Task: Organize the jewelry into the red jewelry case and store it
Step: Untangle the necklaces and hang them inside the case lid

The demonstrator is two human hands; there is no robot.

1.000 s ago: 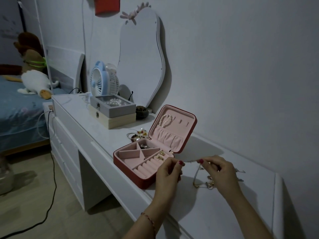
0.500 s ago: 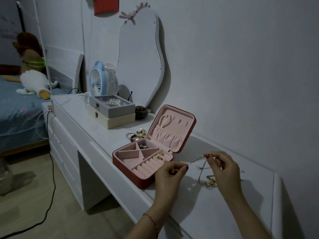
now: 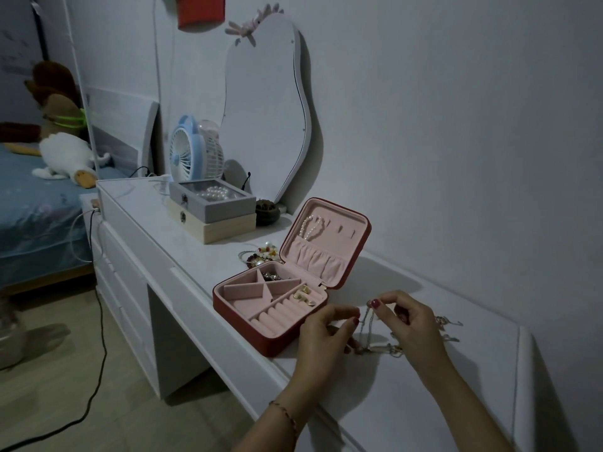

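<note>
— Hands first: what are they holding?
— Both pinch a thin necklace (image 3: 368, 324); the left hand (image 3: 321, 334) at its lower end, the right hand (image 3: 406, 324) at the top, so the chain hangs between them.
— And around them, biggest first?
— A white dresser (image 3: 375, 396) lies beneath. The red jewelry case (image 3: 280, 301) sits open at ten o'clock of the left hand, pearls (image 3: 311, 226) in its lid, gold earrings (image 3: 301, 295) inside.
</note>
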